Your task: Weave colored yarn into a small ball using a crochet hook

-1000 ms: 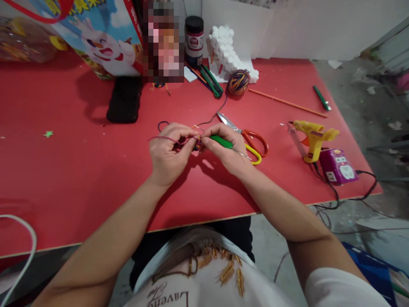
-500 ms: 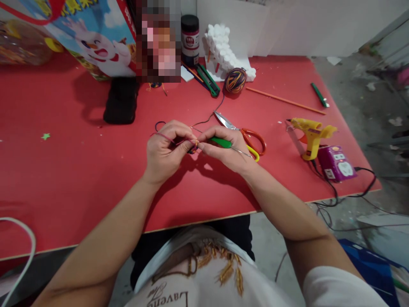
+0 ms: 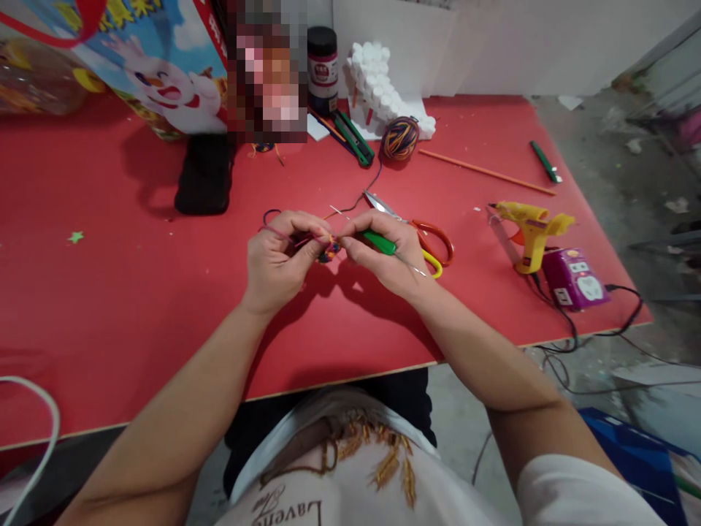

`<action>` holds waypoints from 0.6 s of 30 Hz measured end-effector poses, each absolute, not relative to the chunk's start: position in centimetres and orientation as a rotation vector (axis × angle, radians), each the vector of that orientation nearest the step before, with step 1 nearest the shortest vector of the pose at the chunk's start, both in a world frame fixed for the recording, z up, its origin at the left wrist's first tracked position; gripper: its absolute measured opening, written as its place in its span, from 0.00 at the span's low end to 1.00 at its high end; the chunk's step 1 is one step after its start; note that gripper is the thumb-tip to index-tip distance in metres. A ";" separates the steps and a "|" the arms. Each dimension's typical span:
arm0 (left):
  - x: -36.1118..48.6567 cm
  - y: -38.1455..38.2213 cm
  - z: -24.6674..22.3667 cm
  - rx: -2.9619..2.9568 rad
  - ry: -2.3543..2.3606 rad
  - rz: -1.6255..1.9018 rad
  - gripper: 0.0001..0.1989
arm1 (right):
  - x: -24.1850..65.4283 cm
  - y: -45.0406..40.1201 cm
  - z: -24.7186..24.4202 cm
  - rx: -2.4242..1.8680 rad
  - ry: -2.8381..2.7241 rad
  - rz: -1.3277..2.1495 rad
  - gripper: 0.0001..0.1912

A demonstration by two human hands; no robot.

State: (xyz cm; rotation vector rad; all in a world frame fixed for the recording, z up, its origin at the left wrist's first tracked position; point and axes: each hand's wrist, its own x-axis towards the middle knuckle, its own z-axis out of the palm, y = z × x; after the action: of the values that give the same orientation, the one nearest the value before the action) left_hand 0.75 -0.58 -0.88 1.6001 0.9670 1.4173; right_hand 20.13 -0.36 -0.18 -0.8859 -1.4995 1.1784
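Between thumb and fingers, my left hand (image 3: 282,259) pinches a small multicoloured crochet piece (image 3: 330,251), with a strand of yarn looping over the fingers. My right hand (image 3: 386,248) is closed around a crochet hook with a green handle (image 3: 379,242); one metal end sticks out toward the wrist. The right fingertips meet the edge of the crochet piece, and part of it is hidden by the fingers. Dark yarn runs back from the hands to a multicoloured yarn ball (image 3: 400,139). Just beyond the right hand lie scissors (image 3: 432,241) with red and yellow handles.
On the red table (image 3: 164,314) lie a black phone (image 3: 204,175), a green utility knife (image 3: 355,139) and an orange stick (image 3: 487,172). To the right are a yellow glue gun (image 3: 531,226) and a purple box (image 3: 575,277) with black cables. A dark-lidded jar (image 3: 323,69) stands behind.
The crochet piece shows more between the fingertips. My right fingers have shifted slightly, and a thin metal tip now shows above them. The whole view has moved a little.
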 end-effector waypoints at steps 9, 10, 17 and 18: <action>0.5 -1.1 -1.4 1.899 1.071 1.505 0.14 | 19.9 -0.5 -0.2 -0.852 -1.348 1.417 0.10; 0.5 -1.1 -1.4 1.956 1.077 1.500 0.14 | 19.9 -0.5 -0.2 -0.853 -1.368 1.410 0.10; 0.6 -0.8 -1.2 2.099 0.996 1.590 0.10 | 20.1 -0.7 -0.4 -0.836 -1.595 1.128 0.07; 0.6 -0.8 -1.3 2.090 0.989 1.600 0.10 | 20.2 -0.7 -0.5 -0.824 -1.652 1.055 0.06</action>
State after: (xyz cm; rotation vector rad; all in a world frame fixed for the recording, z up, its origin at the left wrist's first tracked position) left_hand 0.61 -0.77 -1.28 2.0897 0.9889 1.5999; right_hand 20.22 -0.65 -0.49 -0.8237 -1.6517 1.0546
